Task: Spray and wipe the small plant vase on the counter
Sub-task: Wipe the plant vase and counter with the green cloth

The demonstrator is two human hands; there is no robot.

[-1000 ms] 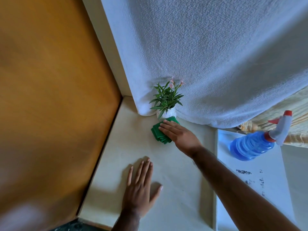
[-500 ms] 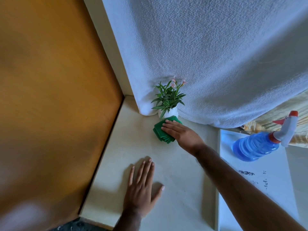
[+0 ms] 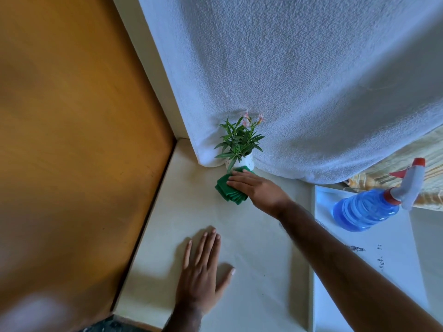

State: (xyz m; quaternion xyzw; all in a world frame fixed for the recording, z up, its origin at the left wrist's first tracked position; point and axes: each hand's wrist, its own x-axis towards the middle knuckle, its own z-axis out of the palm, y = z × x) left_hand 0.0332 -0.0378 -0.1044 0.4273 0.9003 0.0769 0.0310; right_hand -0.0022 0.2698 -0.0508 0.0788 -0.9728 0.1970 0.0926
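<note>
Cloth point(image 3: 229, 191) under flat, straight-fingered right grip point(image 3: 259, 188), nudged tighter against vase point(image 3: 246, 161) at back edge of table point(image 3: 251, 236); wiping underway. Left grip point(image 3: 201, 271) flat, empty.

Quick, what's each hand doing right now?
Left hand: open, flat on the cream counter.
Right hand: open, pressing the folded green cloth against the small white vase.

Looks down and forward from head height in a single wide-angle view, close over the worktop point(image 3: 167, 224), aimed at its far left corner beneath a hanging white cloth point(image 3: 287, 80); takes in the near edge at bottom.
</note>
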